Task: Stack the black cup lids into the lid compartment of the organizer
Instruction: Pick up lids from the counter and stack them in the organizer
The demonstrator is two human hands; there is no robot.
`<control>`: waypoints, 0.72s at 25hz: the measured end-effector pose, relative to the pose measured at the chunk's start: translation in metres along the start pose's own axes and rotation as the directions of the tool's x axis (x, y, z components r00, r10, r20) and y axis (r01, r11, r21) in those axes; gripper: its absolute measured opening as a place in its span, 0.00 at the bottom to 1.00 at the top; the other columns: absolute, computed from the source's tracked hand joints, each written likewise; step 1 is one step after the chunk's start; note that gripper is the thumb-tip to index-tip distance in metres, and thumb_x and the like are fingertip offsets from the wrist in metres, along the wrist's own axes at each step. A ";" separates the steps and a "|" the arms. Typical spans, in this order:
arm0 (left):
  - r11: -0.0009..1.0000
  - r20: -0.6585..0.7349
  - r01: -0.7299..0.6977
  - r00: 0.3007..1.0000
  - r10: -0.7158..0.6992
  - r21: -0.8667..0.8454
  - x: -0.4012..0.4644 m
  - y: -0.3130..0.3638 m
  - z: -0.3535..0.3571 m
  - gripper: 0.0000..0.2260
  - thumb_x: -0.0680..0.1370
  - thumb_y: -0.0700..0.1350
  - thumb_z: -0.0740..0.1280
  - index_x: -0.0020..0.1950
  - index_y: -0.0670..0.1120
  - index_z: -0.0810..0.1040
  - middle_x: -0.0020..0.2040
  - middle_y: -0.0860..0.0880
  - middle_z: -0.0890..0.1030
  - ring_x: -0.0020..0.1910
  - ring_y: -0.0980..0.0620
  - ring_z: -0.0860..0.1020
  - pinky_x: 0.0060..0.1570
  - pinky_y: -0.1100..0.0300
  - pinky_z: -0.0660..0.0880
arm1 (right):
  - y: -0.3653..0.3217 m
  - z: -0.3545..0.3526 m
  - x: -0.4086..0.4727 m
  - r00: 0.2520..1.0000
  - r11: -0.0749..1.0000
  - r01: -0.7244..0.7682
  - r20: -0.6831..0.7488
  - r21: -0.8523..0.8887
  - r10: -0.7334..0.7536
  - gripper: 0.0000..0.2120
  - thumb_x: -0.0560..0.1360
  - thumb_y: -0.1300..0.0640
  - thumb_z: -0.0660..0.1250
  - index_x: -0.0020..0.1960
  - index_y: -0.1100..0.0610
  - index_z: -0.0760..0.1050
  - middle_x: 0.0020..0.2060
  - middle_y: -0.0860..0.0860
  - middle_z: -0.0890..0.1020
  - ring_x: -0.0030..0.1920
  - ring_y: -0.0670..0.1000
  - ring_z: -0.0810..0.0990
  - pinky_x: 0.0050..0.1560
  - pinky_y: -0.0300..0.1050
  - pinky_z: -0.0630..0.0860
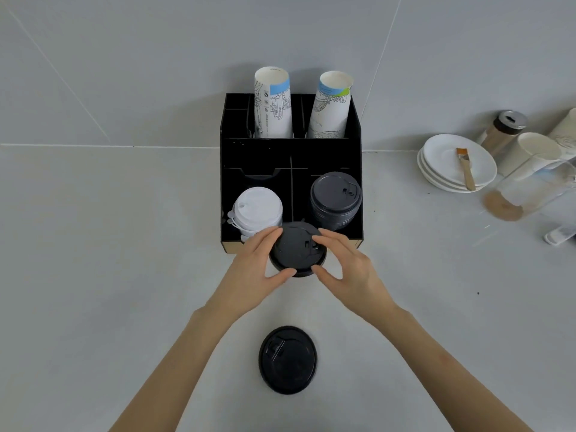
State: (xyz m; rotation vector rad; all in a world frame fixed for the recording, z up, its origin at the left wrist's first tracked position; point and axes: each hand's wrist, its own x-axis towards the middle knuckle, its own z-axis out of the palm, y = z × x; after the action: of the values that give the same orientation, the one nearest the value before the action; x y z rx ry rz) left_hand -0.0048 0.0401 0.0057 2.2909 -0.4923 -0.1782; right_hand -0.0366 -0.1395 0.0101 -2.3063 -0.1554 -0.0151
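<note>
A black organizer (230,188) stands against the wall on the grey counter. Its front right compartment holds a stack of black lids (335,199); the front left one holds a stack of white lids (257,212). Just in front of the organizer, a short stack of black lids (294,249) is held between both hands: my left hand (254,269) grips its left side, my right hand (346,269) its right side. Another black lid (287,359) lies flat on the counter nearer to me, between my forearms.
Two stacks of printed paper cups (272,102) (332,106) stand in the organizer's back compartments. At the right sit stacked white saucers (442,163) with a small brush (466,168), a shaker jar (501,132), paper cups (530,154) and a clear pitcher (530,191).
</note>
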 end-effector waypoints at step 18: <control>0.992 0.019 -0.087 0.996 0.086 0.093 0.106 0.033 0.005 0.29 0.72 0.47 0.68 0.69 0.44 0.60 0.70 0.46 0.64 0.69 0.49 0.62 0.63 0.64 0.57 | 0.029 -0.055 0.059 0.973 0.999 -0.013 -0.232 -0.035 0.004 0.20 0.71 0.64 0.67 0.62 0.60 0.70 0.64 0.56 0.73 0.59 0.44 0.68 0.56 0.15 0.56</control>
State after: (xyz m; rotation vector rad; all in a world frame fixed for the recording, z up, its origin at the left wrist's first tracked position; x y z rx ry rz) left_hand 0.0816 -0.0270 0.0284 2.3553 -0.6181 -0.1318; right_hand 0.0276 -0.1931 0.0297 -2.3210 -0.0251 -0.2848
